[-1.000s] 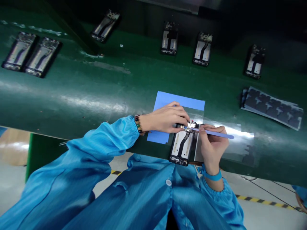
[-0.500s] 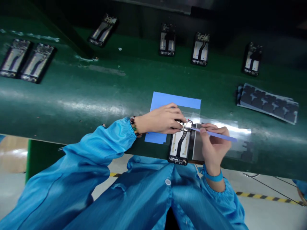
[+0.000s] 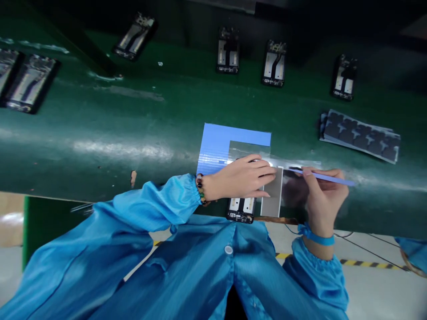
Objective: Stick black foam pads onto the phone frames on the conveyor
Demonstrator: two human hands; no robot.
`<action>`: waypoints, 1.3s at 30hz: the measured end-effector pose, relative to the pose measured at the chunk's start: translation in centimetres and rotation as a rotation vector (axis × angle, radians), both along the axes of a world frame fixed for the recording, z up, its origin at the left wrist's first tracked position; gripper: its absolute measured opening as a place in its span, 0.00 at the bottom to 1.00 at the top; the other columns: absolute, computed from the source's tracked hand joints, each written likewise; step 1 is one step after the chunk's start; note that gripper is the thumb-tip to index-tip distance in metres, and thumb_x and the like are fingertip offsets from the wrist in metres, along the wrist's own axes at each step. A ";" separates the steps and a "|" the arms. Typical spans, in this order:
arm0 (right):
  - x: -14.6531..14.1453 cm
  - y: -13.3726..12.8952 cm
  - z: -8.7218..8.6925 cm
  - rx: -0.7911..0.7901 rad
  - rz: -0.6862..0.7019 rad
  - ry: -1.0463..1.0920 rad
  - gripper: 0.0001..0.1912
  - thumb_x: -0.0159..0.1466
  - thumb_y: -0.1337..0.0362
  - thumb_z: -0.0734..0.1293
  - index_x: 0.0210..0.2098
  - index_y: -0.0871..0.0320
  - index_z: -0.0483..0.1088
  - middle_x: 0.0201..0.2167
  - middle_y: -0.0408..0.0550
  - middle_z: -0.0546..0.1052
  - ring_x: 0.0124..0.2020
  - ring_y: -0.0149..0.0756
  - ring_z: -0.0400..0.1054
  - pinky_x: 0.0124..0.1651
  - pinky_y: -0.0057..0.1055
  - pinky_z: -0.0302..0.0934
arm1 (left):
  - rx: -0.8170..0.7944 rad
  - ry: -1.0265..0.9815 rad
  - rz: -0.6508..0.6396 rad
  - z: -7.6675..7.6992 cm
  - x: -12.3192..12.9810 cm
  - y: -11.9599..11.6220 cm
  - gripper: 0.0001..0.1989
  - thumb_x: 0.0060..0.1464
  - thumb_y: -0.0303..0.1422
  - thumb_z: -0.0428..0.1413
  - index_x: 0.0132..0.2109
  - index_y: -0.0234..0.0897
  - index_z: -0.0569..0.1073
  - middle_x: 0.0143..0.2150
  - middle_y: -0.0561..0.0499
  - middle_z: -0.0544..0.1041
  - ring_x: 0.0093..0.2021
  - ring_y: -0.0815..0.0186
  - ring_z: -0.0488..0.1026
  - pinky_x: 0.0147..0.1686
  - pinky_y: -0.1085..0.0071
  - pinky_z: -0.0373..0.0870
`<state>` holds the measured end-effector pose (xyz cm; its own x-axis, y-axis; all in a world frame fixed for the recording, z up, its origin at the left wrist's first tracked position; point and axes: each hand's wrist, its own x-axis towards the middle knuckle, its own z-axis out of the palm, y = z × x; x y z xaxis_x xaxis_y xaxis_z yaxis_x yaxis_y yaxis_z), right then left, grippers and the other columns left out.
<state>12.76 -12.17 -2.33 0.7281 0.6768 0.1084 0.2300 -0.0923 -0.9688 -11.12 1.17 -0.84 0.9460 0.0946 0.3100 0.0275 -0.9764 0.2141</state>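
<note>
My left hand (image 3: 245, 177) lies with fingers stretched out across an opened phone (image 3: 240, 212), hiding its upper part. Its fingertips reach over a grey plate with a white edge (image 3: 274, 200) beside the phone. To the right, my right hand (image 3: 325, 195) is closed around slim purple tweezers (image 3: 333, 178). Their dark tip points left, above a clear plastic film (image 3: 303, 162); whether the tip grips anything is too small to tell. Under and behind my left hand is a blue sheet (image 3: 216, 138).
Several opened phones lie further back, among them one at the centre (image 3: 228, 55) and one at far left (image 3: 31, 84). A stack of sheets with black stickers (image 3: 363, 135) lies at right. A dark post (image 3: 83, 49) stands on the green table (image 3: 133, 120).
My right hand has moved right with the tweezers, away from the phone. My left hand has shifted right, now covering the phone's upper part and reaching the grey plate.
</note>
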 end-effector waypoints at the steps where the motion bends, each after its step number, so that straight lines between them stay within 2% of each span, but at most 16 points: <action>1: 0.2 0.3 -0.2 0.002 0.022 -0.004 0.27 0.58 0.49 0.86 0.37 0.51 0.68 0.38 0.43 0.85 0.41 0.42 0.85 0.56 0.49 0.81 | 0.010 0.003 0.011 -0.1 0.3 -0.2 0.24 0.79 0.50 0.55 0.61 0.36 0.82 0.67 0.42 0.82 0.64 0.54 0.80 0.67 0.56 0.69; 4: 0.4 0.9 -0.7 0.003 0.056 -0.017 0.26 0.59 0.50 0.86 0.37 0.51 0.67 0.37 0.43 0.85 0.41 0.42 0.84 0.55 0.49 0.81 | 0.033 0.006 0.022 -0.5 0.7 -0.4 0.26 0.78 0.53 0.55 0.60 0.34 0.82 0.68 0.40 0.82 0.63 0.52 0.79 0.67 0.54 0.68; 11: 0.0 0.9 -0.4 -0.034 0.060 -0.007 0.25 0.59 0.49 0.86 0.38 0.53 0.71 0.38 0.45 0.85 0.41 0.43 0.84 0.55 0.50 0.80 | -0.006 0.027 0.012 -0.8 0.6 -0.1 0.20 0.77 0.48 0.58 0.59 0.36 0.82 0.72 0.43 0.79 0.66 0.51 0.77 0.68 0.53 0.68; 22: 0.4 1.0 -0.1 -0.054 0.063 -0.030 0.25 0.58 0.47 0.86 0.36 0.52 0.72 0.35 0.43 0.84 0.39 0.40 0.83 0.50 0.42 0.79 | -0.006 0.044 0.027 -0.7 0.6 -0.4 0.19 0.78 0.46 0.56 0.59 0.36 0.81 0.71 0.42 0.79 0.66 0.51 0.77 0.71 0.53 0.65; 32: 0.6 0.9 -0.4 -0.068 0.083 0.004 0.23 0.59 0.48 0.86 0.38 0.53 0.75 0.34 0.43 0.83 0.36 0.41 0.84 0.43 0.38 0.77 | -0.008 0.025 0.031 -0.6 0.5 -0.3 0.19 0.77 0.46 0.58 0.59 0.36 0.81 0.70 0.43 0.79 0.66 0.51 0.77 0.72 0.52 0.65; 36: 0.6 1.1 -0.7 -0.070 0.081 0.017 0.24 0.58 0.48 0.86 0.38 0.53 0.74 0.35 0.43 0.83 0.37 0.41 0.84 0.45 0.40 0.78 | -0.014 0.006 0.027 -0.9 0.5 -0.4 0.18 0.76 0.46 0.58 0.59 0.36 0.81 0.70 0.42 0.80 0.66 0.51 0.77 0.73 0.52 0.64; 39: 0.7 1.1 -0.5 0.002 0.041 0.069 0.25 0.57 0.50 0.87 0.37 0.53 0.72 0.35 0.42 0.83 0.37 0.40 0.83 0.50 0.43 0.79 | -0.036 -0.006 0.029 -1.2 0.8 -0.3 0.17 0.76 0.45 0.59 0.58 0.37 0.81 0.70 0.42 0.80 0.66 0.52 0.77 0.73 0.51 0.64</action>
